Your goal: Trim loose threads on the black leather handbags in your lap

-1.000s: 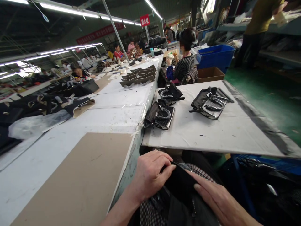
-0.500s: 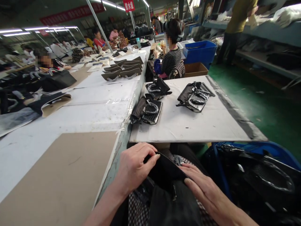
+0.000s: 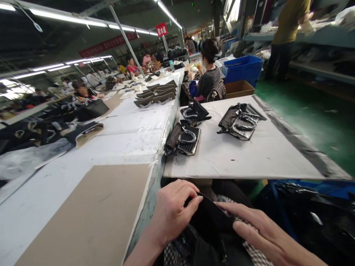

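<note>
A black bag (image 3: pixel 213 225) lies open across my lap, its rim slanting between my two hands. My left hand (image 3: pixel 177 212) pinches the rim at its far left corner between thumb and fingers. On the right side, my right hand (image 3: pixel 257 225) grips the same edge, fingers outside and thumb on the inner face. A zip shows as a small glint inside the dark fabric. The bag's lower part is cut off by the frame's bottom. Checked cloth (image 3: pixel 256 255) shows around it.
Several black handbags with wrapped handles, one of them a ribbed handbag (image 3: pixel 191 142), lie on the white table (image 3: pixel 266 159) ahead. A long worktable (image 3: pixel 116 147) runs along my left. At right stands a blue bin (image 3: pixel 283 210) of black bags. A seated person (image 3: pixel 209 79) works beyond.
The view has shifted, so the scene sits lower and further right. Both hands keep their hold on the bag's rim, with little visible change.
</note>
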### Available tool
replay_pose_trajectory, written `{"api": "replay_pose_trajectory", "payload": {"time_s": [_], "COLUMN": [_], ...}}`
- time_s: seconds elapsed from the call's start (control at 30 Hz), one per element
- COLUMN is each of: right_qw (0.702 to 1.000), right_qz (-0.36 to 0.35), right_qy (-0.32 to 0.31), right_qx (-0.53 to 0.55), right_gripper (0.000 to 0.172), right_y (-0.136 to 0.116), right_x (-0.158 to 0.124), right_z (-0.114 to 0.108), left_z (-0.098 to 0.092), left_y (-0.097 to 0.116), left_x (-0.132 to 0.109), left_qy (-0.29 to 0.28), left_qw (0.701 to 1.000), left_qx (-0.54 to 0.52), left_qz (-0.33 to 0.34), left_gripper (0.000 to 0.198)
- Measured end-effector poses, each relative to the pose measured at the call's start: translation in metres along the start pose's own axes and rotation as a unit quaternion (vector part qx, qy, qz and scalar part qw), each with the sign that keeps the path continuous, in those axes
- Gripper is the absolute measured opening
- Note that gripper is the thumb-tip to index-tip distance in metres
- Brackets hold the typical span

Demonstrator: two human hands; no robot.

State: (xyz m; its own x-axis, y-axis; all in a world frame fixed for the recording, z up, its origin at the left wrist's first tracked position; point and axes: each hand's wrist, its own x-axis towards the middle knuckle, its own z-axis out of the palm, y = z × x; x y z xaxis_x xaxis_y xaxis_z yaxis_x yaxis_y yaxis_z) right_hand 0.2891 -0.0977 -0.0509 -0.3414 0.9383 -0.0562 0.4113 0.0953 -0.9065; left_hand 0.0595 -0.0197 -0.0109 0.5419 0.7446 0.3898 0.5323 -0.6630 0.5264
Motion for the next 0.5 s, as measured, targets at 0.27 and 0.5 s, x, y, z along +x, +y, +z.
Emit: {"api": "replay_pose_trajectory", "payload": {"time_s": [0.27, 0.5], "right_qw": [0.985, 0.987], "right_qz": [-0.119, -0.104], "right_qy": [0.063, 0.072], "right_qx": [-0.103, -0.093], "right_gripper": [0.023, 0.025], "right_y": [-0.02, -0.025], "right_x": [0.056, 0.059], "right_z": [0.024, 0.034], "left_z": [-0.002, -0.023], "left_y": [0.003, 0.0], "left_x": [-0.008, -0.02], "left_qy": [-0.012, -0.049], "left_qw": [1.0, 0.996], "left_qx": [0.001, -0.065], "left_qz": [0.006, -0.043], "left_gripper": [0.013, 0.016]}}
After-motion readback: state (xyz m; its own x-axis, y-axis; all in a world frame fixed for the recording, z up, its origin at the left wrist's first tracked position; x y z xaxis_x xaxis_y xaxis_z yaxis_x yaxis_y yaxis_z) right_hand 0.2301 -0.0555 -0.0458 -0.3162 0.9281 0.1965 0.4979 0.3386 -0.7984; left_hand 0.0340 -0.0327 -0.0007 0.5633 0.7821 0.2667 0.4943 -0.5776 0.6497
